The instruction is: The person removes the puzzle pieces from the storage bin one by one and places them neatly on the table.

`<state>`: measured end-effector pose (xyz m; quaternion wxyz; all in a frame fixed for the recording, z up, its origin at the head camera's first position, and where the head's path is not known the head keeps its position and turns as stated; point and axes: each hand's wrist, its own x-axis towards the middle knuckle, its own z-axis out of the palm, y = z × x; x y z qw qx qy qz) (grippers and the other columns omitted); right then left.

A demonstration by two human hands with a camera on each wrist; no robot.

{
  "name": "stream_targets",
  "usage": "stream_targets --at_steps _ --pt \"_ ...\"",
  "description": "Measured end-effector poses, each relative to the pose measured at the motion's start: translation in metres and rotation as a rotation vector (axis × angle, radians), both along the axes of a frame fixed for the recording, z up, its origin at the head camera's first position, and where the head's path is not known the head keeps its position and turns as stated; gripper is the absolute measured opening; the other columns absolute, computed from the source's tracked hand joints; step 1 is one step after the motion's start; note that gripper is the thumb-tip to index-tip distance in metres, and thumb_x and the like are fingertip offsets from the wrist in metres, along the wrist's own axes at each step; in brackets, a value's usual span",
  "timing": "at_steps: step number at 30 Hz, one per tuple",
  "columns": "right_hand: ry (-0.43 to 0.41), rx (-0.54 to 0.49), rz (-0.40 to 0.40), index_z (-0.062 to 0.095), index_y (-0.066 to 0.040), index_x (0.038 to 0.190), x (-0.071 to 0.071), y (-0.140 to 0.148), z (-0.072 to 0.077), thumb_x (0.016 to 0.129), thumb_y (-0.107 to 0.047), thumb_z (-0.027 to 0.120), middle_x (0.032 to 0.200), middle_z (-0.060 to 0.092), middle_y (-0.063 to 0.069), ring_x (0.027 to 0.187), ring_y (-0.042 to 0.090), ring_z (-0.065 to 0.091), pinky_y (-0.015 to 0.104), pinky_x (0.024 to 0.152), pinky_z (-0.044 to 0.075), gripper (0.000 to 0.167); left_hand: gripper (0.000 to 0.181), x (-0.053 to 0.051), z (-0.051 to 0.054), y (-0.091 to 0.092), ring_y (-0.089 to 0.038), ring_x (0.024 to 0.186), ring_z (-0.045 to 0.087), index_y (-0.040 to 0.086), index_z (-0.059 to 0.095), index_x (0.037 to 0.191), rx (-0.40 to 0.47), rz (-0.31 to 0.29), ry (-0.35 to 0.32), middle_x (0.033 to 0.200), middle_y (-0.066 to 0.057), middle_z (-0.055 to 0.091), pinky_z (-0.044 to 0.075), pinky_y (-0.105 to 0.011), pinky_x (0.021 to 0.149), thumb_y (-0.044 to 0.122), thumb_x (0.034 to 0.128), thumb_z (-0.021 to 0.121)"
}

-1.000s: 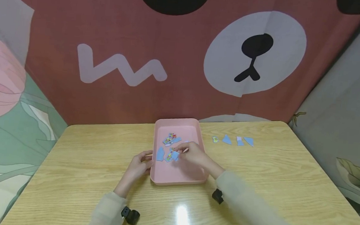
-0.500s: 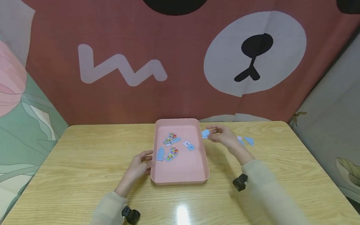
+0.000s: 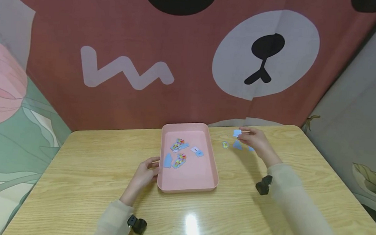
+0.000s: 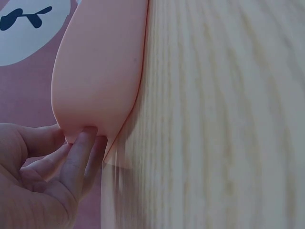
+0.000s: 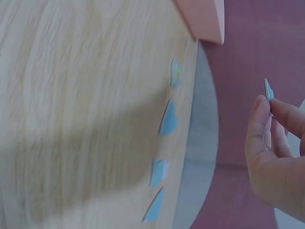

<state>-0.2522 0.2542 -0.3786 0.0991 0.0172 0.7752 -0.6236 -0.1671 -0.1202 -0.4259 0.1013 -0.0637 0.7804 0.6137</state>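
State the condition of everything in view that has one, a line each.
Pink rectangular tray: flat on the pale wood-grain table, open side up, pieces inside.
Left hand: fingers touching the tray's outer wall.
Right hand: above the table, fingers pinching.
Small light-blue flat piece: pinched in the right hand, off the table.
Row of four small flat pieces: lying apart on the table.
Blue and multicoloured flat pieces in the tray: lying loose.

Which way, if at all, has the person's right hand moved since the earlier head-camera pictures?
Yes: against the pink tray, the right hand has moved rightward in the head view, from over it to beyond its right edge.
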Motion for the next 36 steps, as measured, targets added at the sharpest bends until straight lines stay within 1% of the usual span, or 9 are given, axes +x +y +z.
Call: stream_targets --at_steps 4,8,11,15,18,22,26,30,36 --pt "-0.004 -0.021 -0.051 0.030 0.007 0.145 0.000 0.014 -0.005 0.096 -0.011 0.055 0.105 0.055 -0.006 0.080 -0.010 0.060 0.009 0.083 0.053 0.058 0.044 -0.001 0.000 0.000 -0.033 0.101 0.064 -0.007 0.042 0.138 -0.001 -0.004 0.000 0.127 -0.035 0.052 0.061 -0.037 0.078 -0.004 0.0944 0.047" --pt "-0.026 0.045 -0.095 0.030 0.002 0.147 0.001 0.026 -0.007 0.097 -0.016 0.054 0.120 0.054 0.001 0.079 -0.012 0.057 0.011 0.087 0.052 0.059 0.044 -0.001 0.001 0.000 -0.036 0.102 0.064 -0.008 0.042 0.138 0.006 -0.009 0.003 0.128 -0.036 0.051 0.061 -0.038 0.077 -0.004 0.0947 0.047" --pt "-0.045 0.065 -0.132 0.030 -0.002 0.148 0.003 0.035 -0.009 0.097 -0.019 0.054 0.115 0.054 -0.007 0.081 -0.013 0.055 0.011 0.089 0.051 0.059 0.044 -0.001 0.002 0.001 -0.038 0.103 0.064 -0.008 0.041 0.138 0.007 -0.015 0.003 0.128 -0.036 0.050 0.061 -0.038 0.077 -0.004 0.0950 0.046" --pt "-0.039 -0.033 -0.186 0.030 0.000 0.147 0.006 0.047 -0.012 0.095 -0.015 0.056 0.090 0.057 -0.024 0.080 -0.011 0.057 0.009 0.083 0.052 0.060 0.044 -0.001 0.003 0.001 -0.039 0.103 0.064 -0.008 0.041 0.138 0.002 -0.020 0.004 0.129 -0.036 0.050 0.061 -0.039 0.077 -0.004 0.0953 0.046" --pt "-0.012 -0.151 -0.219 0.041 -0.002 0.141 0.010 0.055 -0.016 0.094 -0.010 0.057 0.084 0.060 -0.023 0.079 -0.008 0.060 0.009 0.080 0.053 0.050 0.044 -0.002 0.003 0.002 -0.038 0.103 0.064 -0.008 0.041 0.138 -0.001 -0.019 0.004 0.128 -0.036 0.050 0.061 -0.039 0.077 -0.004 0.0952 0.046" --pt "0.018 -0.319 -0.261 0.060 -0.014 0.110 0.016 0.066 -0.022 0.093 -0.003 0.056 0.084 0.064 -0.018 0.078 -0.005 0.063 0.009 0.077 0.054 0.020 0.044 -0.002 0.002 0.002 -0.037 0.103 0.064 -0.007 0.042 0.138 -0.001 -0.013 0.001 0.128 -0.036 0.051 0.061 -0.038 0.078 -0.005 0.0949 0.046" --pt "0.026 -0.434 -0.286 0.063 -0.018 0.093 0.019 0.076 -0.027 0.094 0.001 0.051 0.081 0.066 -0.013 0.075 -0.001 0.065 0.010 0.074 0.055 0.022 0.044 -0.002 0.000 0.002 -0.035 0.101 0.064 -0.007 0.042 0.138 0.001 -0.007 -0.004 0.129 -0.035 0.051 0.061 -0.037 0.078 -0.004 0.0947 0.046" --pt "0.000 -0.442 -0.315 0.058 -0.010 0.104 0.021 0.085 -0.032 0.095 0.001 0.050 0.081 0.065 -0.013 0.073 0.000 0.065 0.010 0.071 0.055 0.017 0.044 -0.002 0.000 0.002 -0.033 0.100 0.065 -0.007 0.041 0.138 -0.006 -0.012 -0.002 0.129 -0.036 0.051 0.061 -0.036 0.077 -0.004 0.0949 0.046" --pt "-0.063 -0.390 -0.369 0.049 -0.003 0.117 0.021 0.096 -0.037 0.094 0.000 0.051 0.076 0.063 -0.012 0.072 -0.001 0.064 0.009 0.072 0.055 0.024 0.044 -0.001 0.001 0.001 -0.036 0.102 0.064 -0.008 0.041 0.139 -0.012 -0.007 -0.006 0.129 -0.036 0.050 0.061 -0.038 0.077 -0.004 0.0949 0.045"
